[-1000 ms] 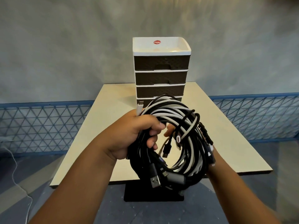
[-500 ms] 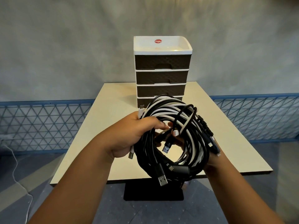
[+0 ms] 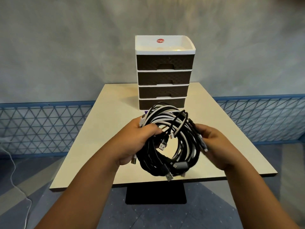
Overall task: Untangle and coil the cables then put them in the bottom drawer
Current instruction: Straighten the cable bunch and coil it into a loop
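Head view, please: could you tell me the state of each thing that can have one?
cable bundle: coiled, black and white mixed, held above the table
left hand: grips the bundle's left side
right hand: holds its right side
bottom drawer: closed
upper three drawers: closed

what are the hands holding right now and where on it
Both hold the bundle of cables. The left hand grips the coil's left side; the right hand holds its right side, fingers by a plug.
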### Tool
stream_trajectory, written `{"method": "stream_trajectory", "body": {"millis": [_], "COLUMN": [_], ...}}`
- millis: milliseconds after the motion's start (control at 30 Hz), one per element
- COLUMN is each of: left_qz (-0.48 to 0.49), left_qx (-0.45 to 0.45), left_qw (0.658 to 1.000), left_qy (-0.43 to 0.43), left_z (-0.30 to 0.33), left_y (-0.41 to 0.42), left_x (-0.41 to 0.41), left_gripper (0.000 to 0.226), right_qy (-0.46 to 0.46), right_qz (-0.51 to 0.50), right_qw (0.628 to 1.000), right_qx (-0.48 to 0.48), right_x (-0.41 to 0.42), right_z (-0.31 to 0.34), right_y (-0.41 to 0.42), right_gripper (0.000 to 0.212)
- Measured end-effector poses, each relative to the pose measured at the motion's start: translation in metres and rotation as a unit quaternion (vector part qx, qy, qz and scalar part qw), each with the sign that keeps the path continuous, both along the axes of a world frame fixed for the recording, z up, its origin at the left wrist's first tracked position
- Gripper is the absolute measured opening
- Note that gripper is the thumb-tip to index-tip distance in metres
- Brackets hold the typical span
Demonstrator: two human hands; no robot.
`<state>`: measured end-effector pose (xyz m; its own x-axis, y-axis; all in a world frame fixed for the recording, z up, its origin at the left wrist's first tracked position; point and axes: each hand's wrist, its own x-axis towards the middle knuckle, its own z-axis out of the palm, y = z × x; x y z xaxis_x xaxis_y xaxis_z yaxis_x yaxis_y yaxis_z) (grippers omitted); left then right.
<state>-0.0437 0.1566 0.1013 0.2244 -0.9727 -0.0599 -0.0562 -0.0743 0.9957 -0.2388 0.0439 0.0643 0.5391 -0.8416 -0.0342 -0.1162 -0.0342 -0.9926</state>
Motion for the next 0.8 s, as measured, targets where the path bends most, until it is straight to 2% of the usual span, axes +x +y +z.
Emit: {"method": "stream_trajectory", "body": {"millis": [67, 100, 133, 200, 267, 333, 367, 467, 533, 633, 800], "left_qz": [0.053, 0.083, 0.112, 0.156, 0.179, 0.190, 0.192, 0.213, 0.230, 0.230, 0.203], "left_qx": [-0.011, -0.013, -0.015, -0.018, -0.024, -0.036, -0.046, -0.069, -0.076, -0.089, -0.066], "left_qw": [0.998, 0.995, 0.992, 0.985, 0.979, 0.976, 0.974, 0.968, 0.964, 0.963, 0.975], "left_qy": [-0.033, -0.046, -0.058, -0.075, -0.092, -0.104, -0.110, -0.117, -0.110, -0.113, -0.055], "left_z": [-0.008, -0.011, -0.013, -0.016, -0.018, -0.021, -0.022, -0.027, -0.031, -0.031, -0.030], "left_y": [-0.003, -0.005, -0.007, -0.009, -0.011, -0.012, -0.011, -0.011, -0.012, -0.013, -0.012], "left_x": [0.002, 0.002, 0.001, -0.004, -0.010, -0.017, -0.021, -0.027, -0.028, -0.029, -0.024], "left_gripper": [0.029, 0.025, 0.022, 0.019, 0.012, 0.011, 0.014, 0.015, 0.013, 0.012, 0.011], "right_qy": [0.049, 0.034, 0.010, 0.006, 0.117, 0.226, 0.244, 0.198, 0.108, -0.014, -0.071], "right_qz": [-0.137, -0.204, -0.213, -0.101, 0.004, -0.004, -0.023, -0.051, -0.070, -0.080, -0.061], "right_qw": [0.987, 0.973, 0.967, 0.982, 0.972, 0.933, 0.927, 0.960, 0.989, 0.994, 0.989], "right_qx": [-0.063, -0.105, -0.139, -0.158, -0.204, -0.280, -0.284, -0.192, -0.076, 0.073, 0.111], "right_x": [-0.002, -0.002, -0.001, 0.010, 0.027, 0.043, 0.048, 0.055, 0.061, 0.067, 0.065], "right_z": [0.001, 0.006, 0.013, 0.025, 0.025, 0.013, 0.010, 0.006, 0.007, 0.011, 0.019], "right_y": [-0.002, 0.001, 0.009, 0.030, 0.052, 0.058, 0.056, 0.051, 0.050, 0.051, 0.045], "right_gripper": [0.020, 0.013, 0.009, 0.015, 0.020, 0.023, 0.027, 0.029, 0.017, 0.021, 0.037]}}
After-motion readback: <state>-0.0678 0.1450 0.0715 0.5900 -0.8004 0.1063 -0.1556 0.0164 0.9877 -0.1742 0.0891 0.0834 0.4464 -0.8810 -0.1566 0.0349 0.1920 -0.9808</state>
